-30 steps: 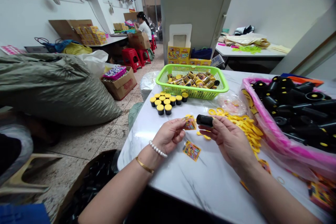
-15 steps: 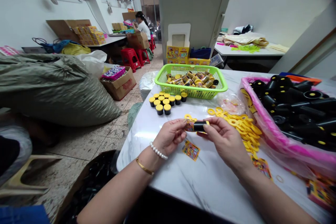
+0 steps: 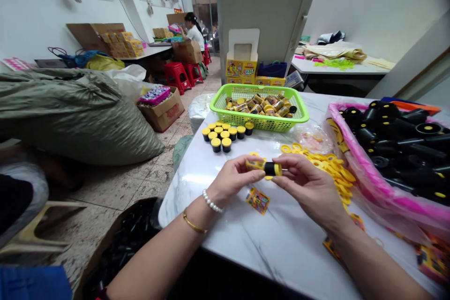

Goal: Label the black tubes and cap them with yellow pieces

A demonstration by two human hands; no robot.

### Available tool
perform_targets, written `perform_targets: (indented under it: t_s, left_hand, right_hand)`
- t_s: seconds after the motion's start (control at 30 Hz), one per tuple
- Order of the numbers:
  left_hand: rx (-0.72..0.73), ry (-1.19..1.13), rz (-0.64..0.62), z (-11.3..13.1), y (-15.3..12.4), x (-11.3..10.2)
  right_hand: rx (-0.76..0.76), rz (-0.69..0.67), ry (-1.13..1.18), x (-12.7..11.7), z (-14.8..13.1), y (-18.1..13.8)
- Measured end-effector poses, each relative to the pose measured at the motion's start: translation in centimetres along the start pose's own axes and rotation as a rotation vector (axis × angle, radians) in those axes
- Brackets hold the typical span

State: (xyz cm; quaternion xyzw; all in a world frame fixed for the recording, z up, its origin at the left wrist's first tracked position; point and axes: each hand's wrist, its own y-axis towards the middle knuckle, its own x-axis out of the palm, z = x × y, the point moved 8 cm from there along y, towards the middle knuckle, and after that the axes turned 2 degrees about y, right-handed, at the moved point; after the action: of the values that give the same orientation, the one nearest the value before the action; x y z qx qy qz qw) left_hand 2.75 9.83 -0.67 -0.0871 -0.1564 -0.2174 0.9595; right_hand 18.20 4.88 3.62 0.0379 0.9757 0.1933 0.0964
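A small black tube with a yellow cap (image 3: 271, 168) lies sideways between my two hands above the table. My left hand (image 3: 236, 178) is closed on its left part, where a printed yellow label (image 3: 256, 164) covers the black; how far round the label goes I cannot tell. The fingertips of my right hand (image 3: 309, 190) pinch the capped end. Beneath my hands a flat printed label (image 3: 258, 200) lies on the white marbled table (image 3: 242, 243). Just beyond my right hand is a pile of yellow rings (image 3: 330, 171).
Black tubs with yellow lids (image 3: 221, 135) stand grouped at the table's left. Behind them, a green basket (image 3: 258, 126) holds labelled tubes. A pink-rimmed container (image 3: 339, 138) of black parts fills the right side. Past the table a co-worker (image 3: 194, 33) sits.
My left hand has moved from the label's loose end onto the tube, and the label now covers its left part. The tube's yellow cap shows more. The view has shifted slightly.
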Motion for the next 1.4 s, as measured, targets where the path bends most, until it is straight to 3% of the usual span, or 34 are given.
perform_targets:
  t_s: [0.07,0.13,0.3,0.6,0.8,0.97,1.23,1.33,1.4]
  left_hand:
    - [-0.055,-0.022,-0.097,-0.3,0.0,0.7]
    - [-0.071,-0.032,-0.108,-0.3,0.0,0.8]
    - [-0.092,0.02,-0.18,-0.3,-0.3,1.5]
    - [-0.096,0.053,-0.191,-0.6,-0.4,1.5]
    - [-0.164,0.115,-0.226,-1.2,-0.7,2.0]
    - [-0.204,-0.023,-0.268,-1.7,-0.7,2.1]
    - [-0.246,-0.08,-0.197,-2.5,-0.3,1.0]
    - [-0.207,-0.057,-0.153,-2.5,-0.2,0.9]
    - [-0.192,-0.043,-0.149,-2.4,-0.2,1.0]
  right_hand:
    - [-0.181,-0.029,-0.207,-0.2,-1.3,-0.1]
    - [-0.3,-0.032,-0.352,-0.3,-2.1,-0.3]
    - [-0.447,-0.101,-0.418,0.4,-3.0,-0.9]
    - [-0.37,-0.125,-0.467,0.9,-2.5,-0.8]
    - [-0.21,-0.14,-0.413,0.7,-1.1,-0.3]
    - [-0.385,-0.255,-0.394,1.3,-2.4,-0.6]
    - [-0.603,-0.212,-0.57,1.6,-3.3,-1.6]
    - [-0.568,-0.146,-0.61,1.9,-2.9,-2.0]
    - [-0.424,-0.061,-0.611,1.6,-1.9,-1.7]
